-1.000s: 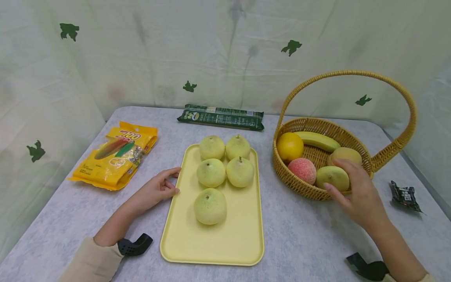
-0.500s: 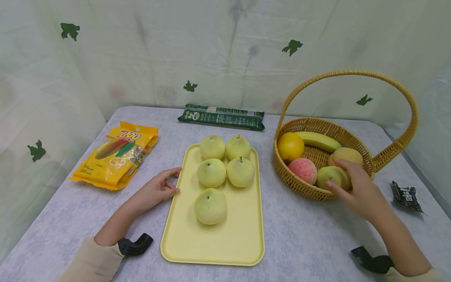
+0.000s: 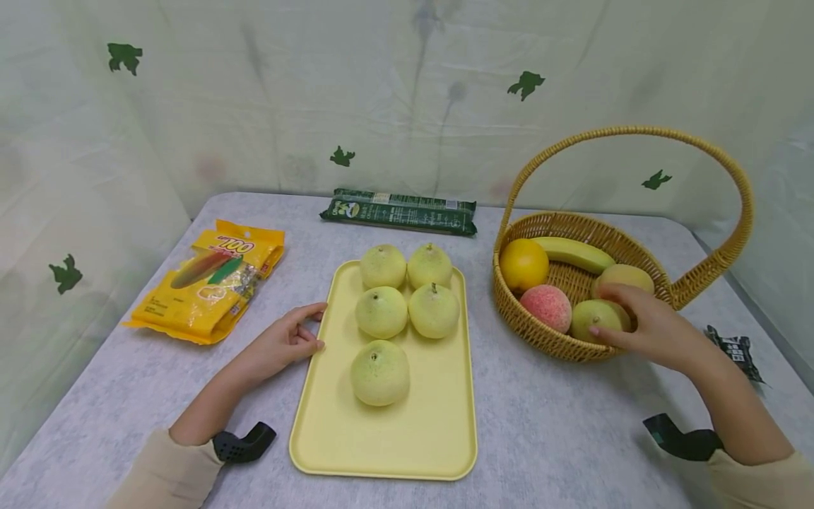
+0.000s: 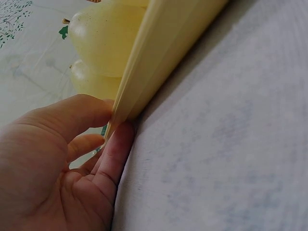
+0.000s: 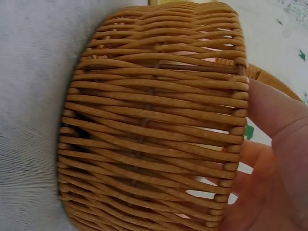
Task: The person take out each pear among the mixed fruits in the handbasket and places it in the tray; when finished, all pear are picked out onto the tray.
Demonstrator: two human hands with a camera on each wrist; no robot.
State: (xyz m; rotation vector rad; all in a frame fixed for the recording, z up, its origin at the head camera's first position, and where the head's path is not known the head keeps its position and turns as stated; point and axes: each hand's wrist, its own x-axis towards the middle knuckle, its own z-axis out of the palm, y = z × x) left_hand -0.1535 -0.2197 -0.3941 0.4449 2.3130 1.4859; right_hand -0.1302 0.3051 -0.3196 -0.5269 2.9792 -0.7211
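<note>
My right hand (image 3: 658, 329) reaches over the front right rim of the wicker basket (image 3: 528, 339). Its thumb and fingers curl round an oval yellow-green fruit (image 3: 591, 315), thumb on the near side. The right wrist view shows the hand behind the wicker wall (image 5: 154, 134), which hides the fruit there. Beside that fruit lie a pink peach (image 3: 547, 308), an orange (image 3: 524, 266), a banana (image 3: 575, 254) and a pale yellow-brown fruit (image 3: 629, 276). My left hand (image 3: 276, 346) touches the left edge of the yellow tray (image 3: 420, 431) with relaxed fingertips. Several pale green pears (image 3: 379, 372) sit on the tray.
A yellow mango candy bag (image 3: 206, 283) lies at the left. A long green packet (image 3: 400, 211) lies along the back of the table. Partly behind my right forearm is a small black wrapped packet (image 3: 738, 350). The basket's tall handle (image 3: 636, 132) arches above the fruit.
My right forearm has swung outward to the right and the wrist has turned. The right thumb has shifted slightly over the yellow-green fruit. The left hand and tray stay put.
</note>
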